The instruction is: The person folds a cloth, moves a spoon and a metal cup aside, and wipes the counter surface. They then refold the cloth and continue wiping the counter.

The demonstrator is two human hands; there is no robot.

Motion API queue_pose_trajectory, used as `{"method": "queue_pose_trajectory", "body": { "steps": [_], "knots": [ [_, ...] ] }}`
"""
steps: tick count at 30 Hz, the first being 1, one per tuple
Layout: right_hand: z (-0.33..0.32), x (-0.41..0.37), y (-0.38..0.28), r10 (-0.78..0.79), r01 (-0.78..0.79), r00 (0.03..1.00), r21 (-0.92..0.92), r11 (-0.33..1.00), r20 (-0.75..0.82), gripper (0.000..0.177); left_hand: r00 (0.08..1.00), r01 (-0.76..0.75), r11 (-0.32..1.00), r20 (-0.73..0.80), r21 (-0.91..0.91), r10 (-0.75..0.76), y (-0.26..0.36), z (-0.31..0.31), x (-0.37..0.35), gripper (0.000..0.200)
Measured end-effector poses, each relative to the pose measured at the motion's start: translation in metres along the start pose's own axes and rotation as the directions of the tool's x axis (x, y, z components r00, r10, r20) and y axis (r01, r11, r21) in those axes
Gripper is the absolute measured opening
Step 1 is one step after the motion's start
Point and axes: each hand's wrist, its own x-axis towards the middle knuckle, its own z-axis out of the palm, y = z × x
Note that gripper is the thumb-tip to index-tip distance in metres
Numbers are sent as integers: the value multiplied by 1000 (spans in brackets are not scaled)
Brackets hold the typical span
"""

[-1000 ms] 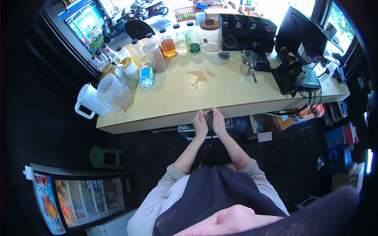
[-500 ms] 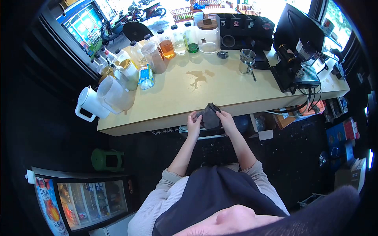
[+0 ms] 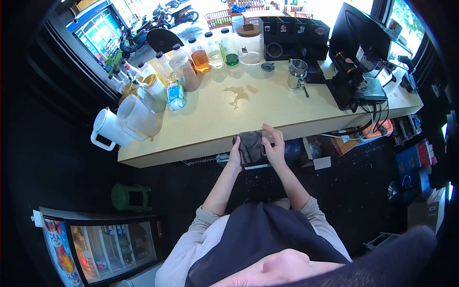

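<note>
A dark grey cloth [image 3: 249, 146] is bunched between both hands at the near edge of the worktop [image 3: 205, 124], roughly midway along that edge and partly overhanging it. The left hand [image 3: 235, 155] is closed on the cloth's left side, fingers curled around the fabric. The right hand [image 3: 275, 143] lies against the cloth's right side with its fingers stretched out and apart, not clenched; whether its thumb pinches the fabric underneath cannot be told.

Further in, near the middle of the worktop, a brownish spill [image 3: 239, 94] lies well apart from the cloth. At the left end stand a white jug [image 3: 107, 128] and, just beside it, a clear pitcher [image 3: 137, 115]. Behind them, towards the far left corner, are crowded bottles and jars, with a blue-and-white pack [image 3: 176, 93] in front of them. Along the far edge stand a bottle of amber liquid [image 3: 200, 55], a bottle with green liquid [image 3: 231, 51] and a glass jar with a wooden lid [image 3: 248, 42]. A small metal jug [image 3: 296, 72] stands right of the spill, and a black machine [image 3: 356, 81] occupies the right end.
</note>
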Motion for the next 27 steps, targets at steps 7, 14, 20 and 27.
{"method": "queue_pose_trajectory", "body": {
  "steps": [7, 14, 20, 27],
  "knots": [
    [45, -12, 22, 196, -246, 969, 668, 702, 151, 52, 999, -36, 999, -27, -37, 35, 1, 29, -8, 55],
    [57, -10, 31, 396, -262, 917, 683, 681, -43, 39, 782, -512, 736, -114, 442, 613, -30, 14, 7, 62],
    [47, -1, -11, 484, -339, 869, 583, 738, -107, 31, 645, -518, 424, 13, 743, 764, -34, 20, 12, 67],
    [41, -2, 8, 419, -340, 892, 358, 869, -170, 29, 851, -349, 446, 79, 824, 519, -13, 19, -5, 38]
  ]
}}
